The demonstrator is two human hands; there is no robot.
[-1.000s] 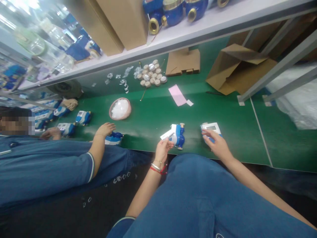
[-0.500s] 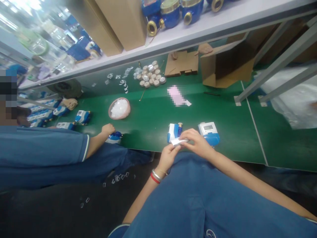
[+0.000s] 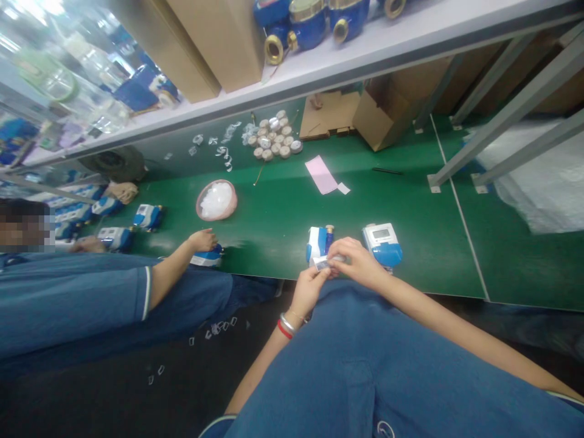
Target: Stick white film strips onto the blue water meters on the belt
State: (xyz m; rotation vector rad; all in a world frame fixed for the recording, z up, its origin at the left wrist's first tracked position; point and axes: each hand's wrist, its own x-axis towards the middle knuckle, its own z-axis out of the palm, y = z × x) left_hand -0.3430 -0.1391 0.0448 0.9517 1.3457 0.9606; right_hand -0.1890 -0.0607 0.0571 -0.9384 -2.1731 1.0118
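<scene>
White piece [image 3: 321,263], pinched in the person's 2 hands [image 3: 358,263], long axis roughly left to right.

From the centre of view, a pink sheet [image 3: 321,174] lies on the green worktop [image 3: 269,240] at one o'clock, a dark rod [image 3: 387,171] at two, a bowl [image 3: 233,205] of white pieces [image 3: 216,199] at nine. Toward twelve, pale discs [image 3: 276,148] cluster below a shelf [image 3: 406,35] bearing blue, brass-ended meter bodies [image 3: 306,27]. Clear plastic wrapping [image 3: 538,176] shows at three; small pale frames [image 3: 215,329] litter the floor [image 3: 182,401] at seven.
</scene>
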